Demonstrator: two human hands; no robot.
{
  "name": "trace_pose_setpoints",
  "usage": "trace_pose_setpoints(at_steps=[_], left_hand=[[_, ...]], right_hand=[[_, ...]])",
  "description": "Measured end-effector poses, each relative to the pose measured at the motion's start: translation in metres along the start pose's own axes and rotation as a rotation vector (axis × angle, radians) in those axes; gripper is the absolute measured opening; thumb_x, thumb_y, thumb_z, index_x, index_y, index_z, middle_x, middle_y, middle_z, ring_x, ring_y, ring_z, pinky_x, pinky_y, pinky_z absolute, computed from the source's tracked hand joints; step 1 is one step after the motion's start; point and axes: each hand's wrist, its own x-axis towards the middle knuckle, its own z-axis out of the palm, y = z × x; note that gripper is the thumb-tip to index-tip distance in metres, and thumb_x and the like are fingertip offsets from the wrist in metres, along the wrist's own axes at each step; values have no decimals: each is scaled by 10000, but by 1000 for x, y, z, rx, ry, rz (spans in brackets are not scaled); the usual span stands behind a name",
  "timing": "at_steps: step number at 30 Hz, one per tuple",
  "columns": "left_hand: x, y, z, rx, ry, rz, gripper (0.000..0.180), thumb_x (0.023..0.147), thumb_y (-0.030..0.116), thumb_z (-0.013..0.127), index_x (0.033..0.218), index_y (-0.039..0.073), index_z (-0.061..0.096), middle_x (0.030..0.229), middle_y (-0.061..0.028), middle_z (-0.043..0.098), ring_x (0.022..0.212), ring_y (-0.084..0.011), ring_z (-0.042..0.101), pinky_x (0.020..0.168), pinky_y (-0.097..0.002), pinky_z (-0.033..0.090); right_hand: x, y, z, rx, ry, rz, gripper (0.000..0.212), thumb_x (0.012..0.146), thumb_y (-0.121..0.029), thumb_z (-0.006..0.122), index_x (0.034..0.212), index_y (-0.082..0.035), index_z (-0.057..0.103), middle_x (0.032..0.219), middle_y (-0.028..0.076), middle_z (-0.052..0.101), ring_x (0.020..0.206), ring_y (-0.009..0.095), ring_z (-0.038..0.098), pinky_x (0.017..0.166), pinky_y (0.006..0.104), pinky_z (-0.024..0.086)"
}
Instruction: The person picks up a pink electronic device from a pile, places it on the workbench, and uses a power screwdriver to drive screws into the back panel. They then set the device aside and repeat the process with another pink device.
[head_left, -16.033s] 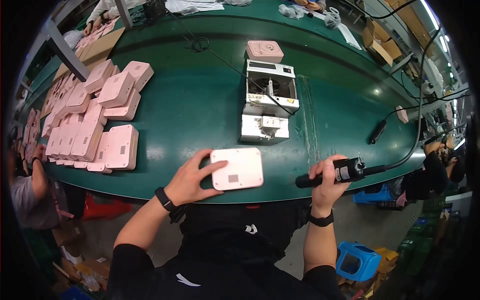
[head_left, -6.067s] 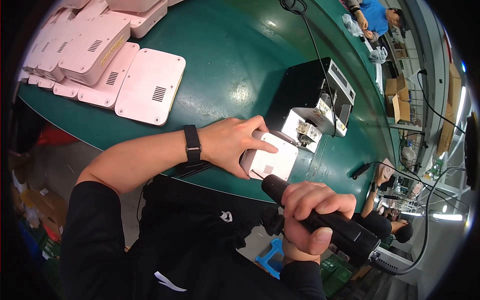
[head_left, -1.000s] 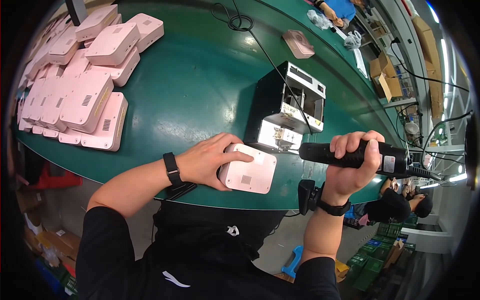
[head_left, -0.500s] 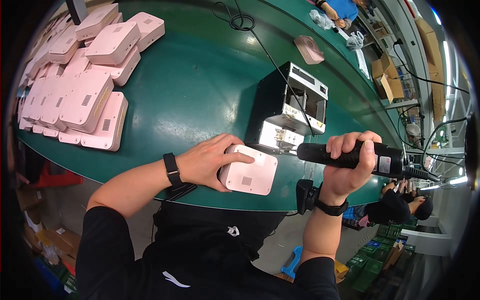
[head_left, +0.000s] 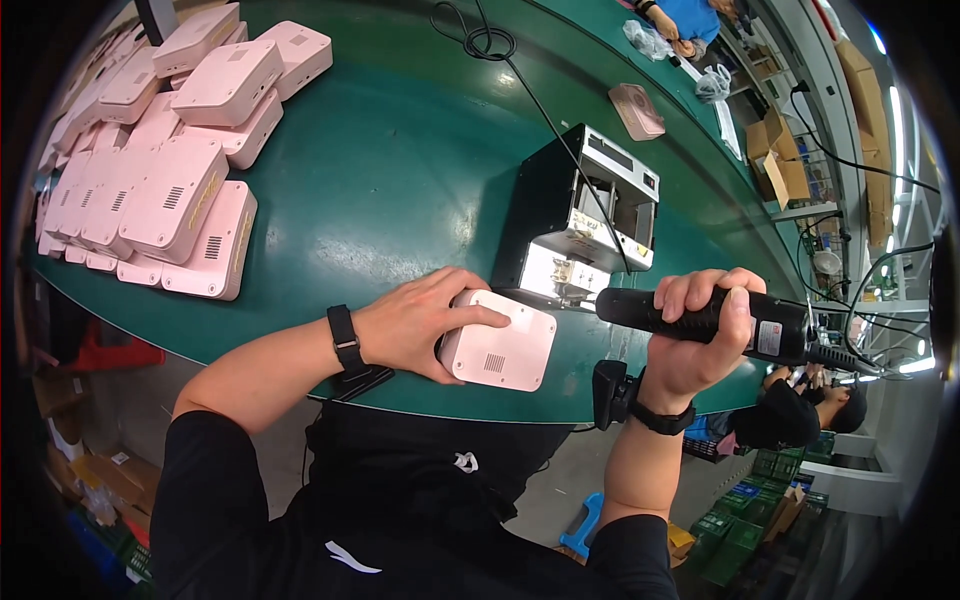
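My left hand (head_left: 425,322) grips a pale pink plastic case (head_left: 512,358) from its left side, thumb laid across the top. The case lies on the green table at the near edge, with its slotted vent and corner holes facing up. My right hand (head_left: 706,325) is wrapped round a black corded electric screwdriver (head_left: 650,312), held almost level above the table. Its front end points left, to the mouth of a black and silver screw feeder machine (head_left: 580,225). The thin tip is hard to make out against the feeder's metal plate.
Many pink cases (head_left: 175,195) are piled at the left of the table (head_left: 370,190). A black cable (head_left: 545,115) hangs across the feeder. Another pink case (head_left: 637,111) lies beyond it. Other people (head_left: 790,412) sit at the right; a co-worker's hands (head_left: 680,45) show at the far side.
The pink case beyond the feeder has shifted right and slightly nearer. The person at the right has changed posture. My hands, the held case and the screwdriver have hardly moved.
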Motion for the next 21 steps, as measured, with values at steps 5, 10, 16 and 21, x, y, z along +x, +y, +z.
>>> trace_pose_setpoints(at_steps=[5,10,16,21], left_hand=[[0,0,0,-9,-4,-2,809,566,319,904,1300,235,575,1230,-140,517,1122,-334,548,923,-417,492],[0,0,0,-8,-4,-3,812,567,317,904,1304,237,572,1231,-140,517,1126,-335,546,926,-417,490],[1,0,1,-10,-7,-3,809,569,322,903,1304,238,576,1232,-138,516,1130,-333,544,930,-416,489],[1,0,0,-9,-5,6,800,573,328,901,1301,239,581,1238,-134,512,1130,-329,545,929,-412,489]], right_hand=[[1,2,0,-3,4,-10,166,957,-253,497,982,-89,484,699,38,479,538,152,459,567,329,405],[2,-1,1,4,6,-44,165,954,-249,495,983,-87,487,699,39,480,539,151,460,560,324,403],[3,1,1,3,14,-31,159,952,-244,494,983,-88,492,697,40,482,529,151,458,552,328,412],[8,17,-5,-72,-40,55,157,949,-242,499,983,-89,497,697,46,483,519,155,455,548,336,420]])
